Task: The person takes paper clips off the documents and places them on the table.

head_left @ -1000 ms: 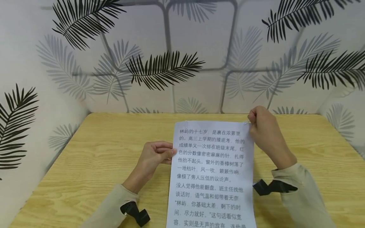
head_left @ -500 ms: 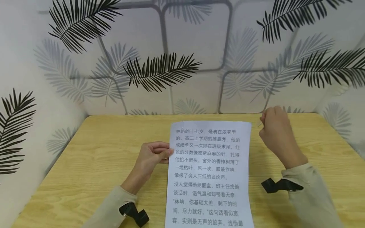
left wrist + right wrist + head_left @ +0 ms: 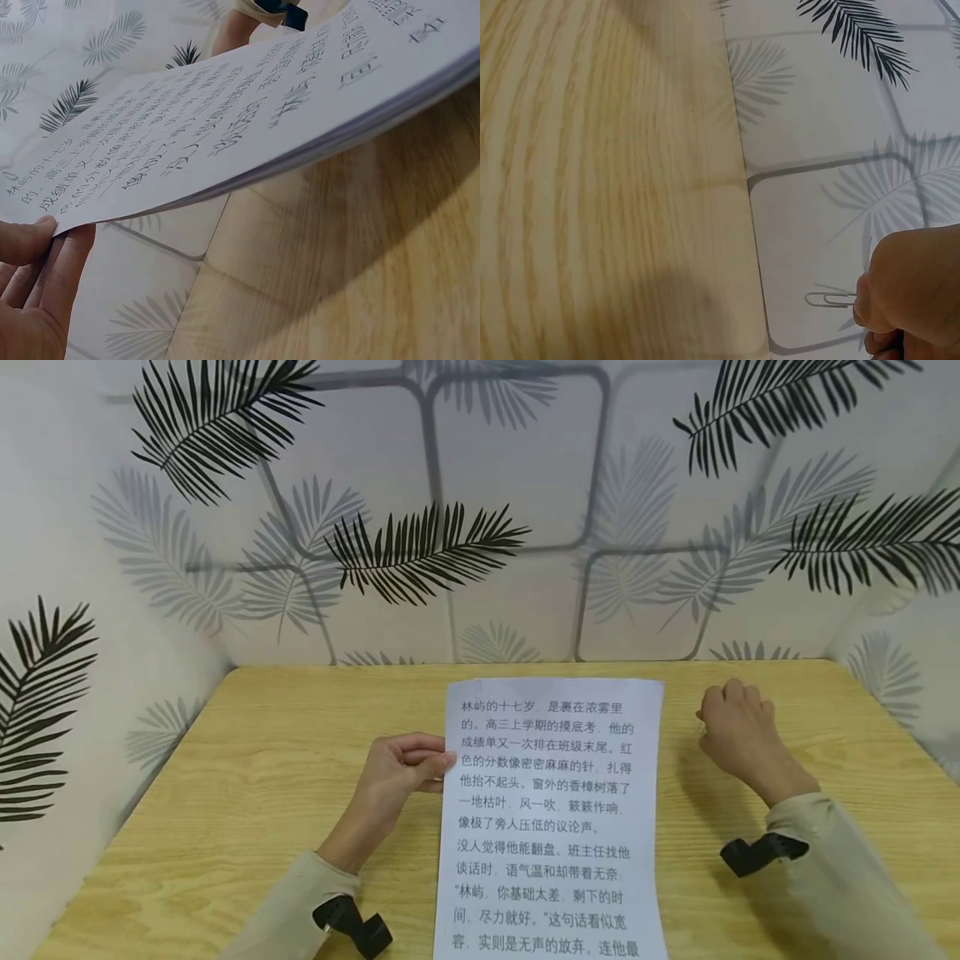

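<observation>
A thin stack of printed paper sheets (image 3: 551, 835) is held up at the middle of the head view. My left hand (image 3: 397, 781) pinches its left edge between thumb and fingers. In the left wrist view the stack's layered long edge (image 3: 300, 165) hovers over the wood. A faint clip (image 3: 477, 688) shows at the stack's top left corner. To the right of the sheets, apart from them, is my right hand (image 3: 738, 731), fingers curled. In the right wrist view a wire paper clip (image 3: 830, 300) sticks out from its fingertips; the rest is hidden by the hand.
The wooden table (image 3: 247, 793) spreads under both hands. Its far edge meets a wall (image 3: 517, 602) with a leaf pattern. Black wrist mounts (image 3: 352, 922) sit on both sleeves; the right one (image 3: 761, 853) is above the table.
My right hand has drawn away from the stack's top right corner to the right, then lowered, taking the paper clip off with it. The left hand keeps its pinch on the sheets.
</observation>
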`<state>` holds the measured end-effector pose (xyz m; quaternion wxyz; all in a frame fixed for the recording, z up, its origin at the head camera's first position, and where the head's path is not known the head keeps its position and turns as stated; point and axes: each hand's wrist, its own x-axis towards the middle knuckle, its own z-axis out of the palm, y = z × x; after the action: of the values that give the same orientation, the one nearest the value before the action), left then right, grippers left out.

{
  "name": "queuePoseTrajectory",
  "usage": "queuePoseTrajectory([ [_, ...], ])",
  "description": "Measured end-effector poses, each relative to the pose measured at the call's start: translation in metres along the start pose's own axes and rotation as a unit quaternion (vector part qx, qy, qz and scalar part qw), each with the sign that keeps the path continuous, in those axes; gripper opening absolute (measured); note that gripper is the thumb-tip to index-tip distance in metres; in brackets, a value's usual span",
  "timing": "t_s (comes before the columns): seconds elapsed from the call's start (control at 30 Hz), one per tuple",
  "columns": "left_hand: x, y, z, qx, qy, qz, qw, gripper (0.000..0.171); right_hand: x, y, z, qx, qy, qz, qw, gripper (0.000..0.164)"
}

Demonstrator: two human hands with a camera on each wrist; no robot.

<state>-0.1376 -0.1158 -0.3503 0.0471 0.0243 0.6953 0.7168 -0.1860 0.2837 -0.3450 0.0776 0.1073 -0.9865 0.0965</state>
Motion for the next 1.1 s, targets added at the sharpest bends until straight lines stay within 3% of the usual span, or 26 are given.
queuePoseTrajectory([
  [0.53,-0.001,0.0,0.001,-0.005,0.015,0.004,0.9999,0.019,0.004,0.024,0.011,0.041,-0.087,0.019,0.995,0.014],
  [1.1,0.002,-0.002,-0.001,-0.027,0.026,-0.008,0.9993,0.02,0.004,0.045,0.027,0.057,-0.097,0.042,0.993,0.016],
])
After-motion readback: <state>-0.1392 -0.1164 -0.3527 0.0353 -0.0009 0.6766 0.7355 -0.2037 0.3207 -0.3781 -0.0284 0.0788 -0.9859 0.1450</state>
